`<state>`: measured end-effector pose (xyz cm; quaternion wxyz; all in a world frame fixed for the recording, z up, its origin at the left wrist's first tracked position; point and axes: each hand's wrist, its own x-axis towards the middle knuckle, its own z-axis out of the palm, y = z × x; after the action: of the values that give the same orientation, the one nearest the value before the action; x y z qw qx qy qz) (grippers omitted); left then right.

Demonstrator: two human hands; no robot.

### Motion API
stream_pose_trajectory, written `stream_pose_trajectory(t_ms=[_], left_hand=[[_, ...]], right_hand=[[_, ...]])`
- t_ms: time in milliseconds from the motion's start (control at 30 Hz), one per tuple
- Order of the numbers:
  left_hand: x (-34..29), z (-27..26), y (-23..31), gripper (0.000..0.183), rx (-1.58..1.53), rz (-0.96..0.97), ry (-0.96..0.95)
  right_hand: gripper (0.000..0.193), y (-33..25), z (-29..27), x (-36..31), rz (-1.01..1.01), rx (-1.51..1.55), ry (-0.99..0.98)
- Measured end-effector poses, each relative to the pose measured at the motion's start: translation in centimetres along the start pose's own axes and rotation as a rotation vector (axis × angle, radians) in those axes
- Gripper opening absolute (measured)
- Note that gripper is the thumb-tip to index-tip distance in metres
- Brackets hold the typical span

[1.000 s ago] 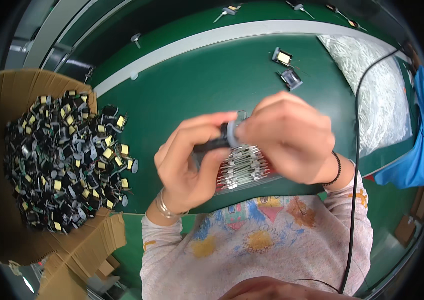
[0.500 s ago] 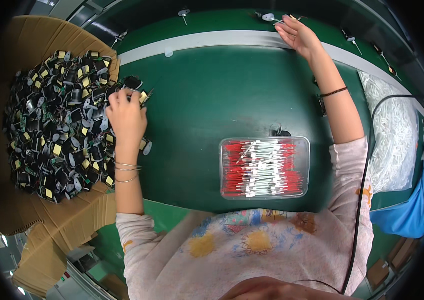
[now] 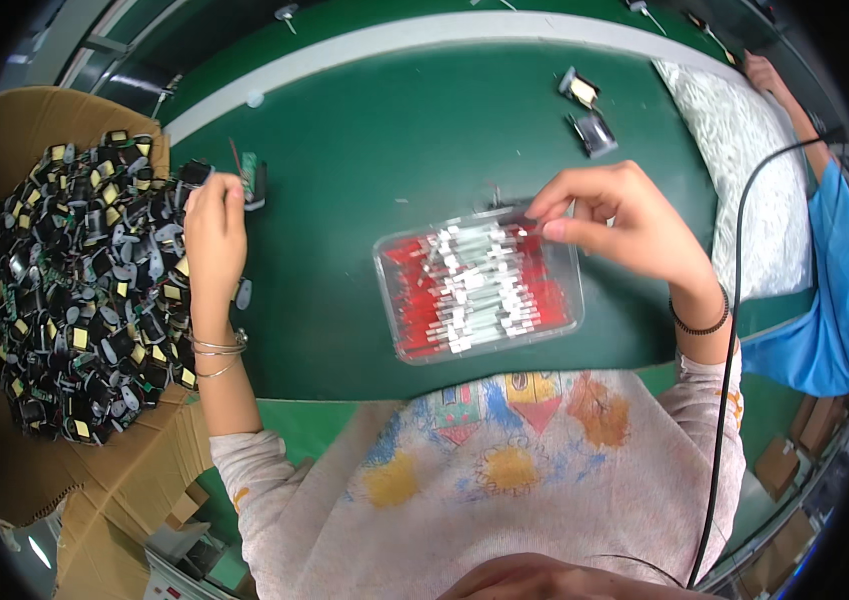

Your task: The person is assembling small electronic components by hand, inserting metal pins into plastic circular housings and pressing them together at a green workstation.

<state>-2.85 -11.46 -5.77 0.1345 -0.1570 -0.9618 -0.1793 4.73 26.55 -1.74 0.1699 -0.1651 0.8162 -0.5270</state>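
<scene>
My left hand (image 3: pixel 215 215) is by the right edge of the cardboard box, fingers curled around a small black electronic assembly with a green circuit board (image 3: pixel 249 172); part of it is hidden by the fingers. A thin red wire sticks up from it. My right hand (image 3: pixel 625 215) hovers at the far right corner of a clear plastic tray (image 3: pixel 388 318), thumb and forefinger bent and slightly apart, with nothing visible between them. Bundled red wires with white ends (image 3: pixel 480 285) fill the tray. A dark part (image 3: pixel 500 204) peeks out behind its far rim.
A cardboard box (image 3: pixel 135 470) heaped with black electronic assemblies (image 3: pixel 85 290) stands at left. Two more assemblies (image 3: pixel 593 133) lie on the green table (image 3: pixel 345 140), far right. Beside them is a bag of white pieces (image 3: pixel 745 190). Another person's hand (image 3: pixel 765 75) shows at upper right; a black cable hangs nearby.
My right hand has come back from the far strip to the tray's corner. My left hand stays by the box. The view has shifted, and two assemblies and another person's arm now show at right.
</scene>
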Motion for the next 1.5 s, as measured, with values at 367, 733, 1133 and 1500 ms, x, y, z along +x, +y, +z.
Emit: stream_pose_trajectory(t_ms=[367,733,1133,1500], left_hand=[[2.1,3.7,5.8,0.012,-0.946,-0.235,-0.141],[3.1,2.7,9.5,0.015,-0.310,0.200,-0.221],[6.7,8.5,13.5,0.033,0.224,0.468,-0.370],[5.0,0.7,12.4,0.033,-1.337,0.124,-0.047]], right_hand=[[0.008,1.6,5.4,-1.1,-0.203,-0.603,0.169],[0.015,1.3,7.8,0.6,-0.302,-0.757,0.138],[0.020,-2.9,1.4,0.0,-0.308,-0.408,0.155],[0.012,-4.5,-1.3,1.2,-0.379,-0.290,0.353]])
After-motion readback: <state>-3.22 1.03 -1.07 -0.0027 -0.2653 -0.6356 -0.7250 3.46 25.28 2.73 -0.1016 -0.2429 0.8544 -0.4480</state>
